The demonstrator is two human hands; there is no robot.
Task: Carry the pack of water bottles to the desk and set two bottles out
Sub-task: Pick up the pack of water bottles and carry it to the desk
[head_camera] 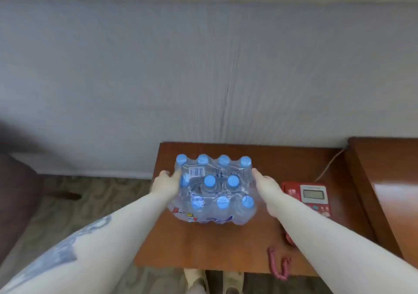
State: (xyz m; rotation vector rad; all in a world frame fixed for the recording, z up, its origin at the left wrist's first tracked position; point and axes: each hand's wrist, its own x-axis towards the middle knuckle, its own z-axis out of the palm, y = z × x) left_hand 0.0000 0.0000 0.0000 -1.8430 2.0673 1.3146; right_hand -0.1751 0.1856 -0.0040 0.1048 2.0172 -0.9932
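Observation:
A shrink-wrapped pack of water bottles [213, 188] with several blue caps stands on a small brown wooden table [226, 244]. My left hand [167, 181] presses against the pack's left side, and my right hand [265, 186] presses against its right side. Both hands grip the pack between them. The fingers are partly hidden behind the clear plastic wrap. Whether the pack rests fully on the wood or is slightly lifted is unclear.
A red telephone [311, 197] with a grey display lies right of the pack, its coiled cord [280, 264] hanging over the front edge. A taller wooden desk [389, 180] stands at the right. A grey wall is behind, a dark seat [15, 194] at the left, patterned carpet below.

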